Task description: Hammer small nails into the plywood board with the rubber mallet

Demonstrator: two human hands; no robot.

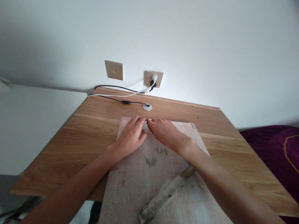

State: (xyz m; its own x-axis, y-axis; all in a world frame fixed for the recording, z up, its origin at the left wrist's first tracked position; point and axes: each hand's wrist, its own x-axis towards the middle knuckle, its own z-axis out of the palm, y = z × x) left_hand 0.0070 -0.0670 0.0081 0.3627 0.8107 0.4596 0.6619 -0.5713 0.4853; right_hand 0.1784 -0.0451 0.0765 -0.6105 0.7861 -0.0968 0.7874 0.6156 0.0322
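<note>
My left hand (132, 136) rests on the far end of a worn, whitish wooden board (126, 186). Its fingers are bent but apart, with a gap between thumb and index finger. Close beside it, my right hand (163, 132) is closed, its fingertips pinched near my left index finger. Whatever the pinch holds is too small or hidden to make out. Several loose nails (153, 161) lie on the board below my hands. Nearer to me lies a tool with a thick, scuffed grey-white part (163, 196) and a wooden part (188, 172), partly hidden by my right forearm.
The board lies on a wooden table (93, 137) against a white wall. Black and white cables (121, 95) run to a wall socket (158, 79), near a round cable grommet (147, 107). A white tabletop (39, 124) adjoins on the left; purple fabric (271, 149) is at right.
</note>
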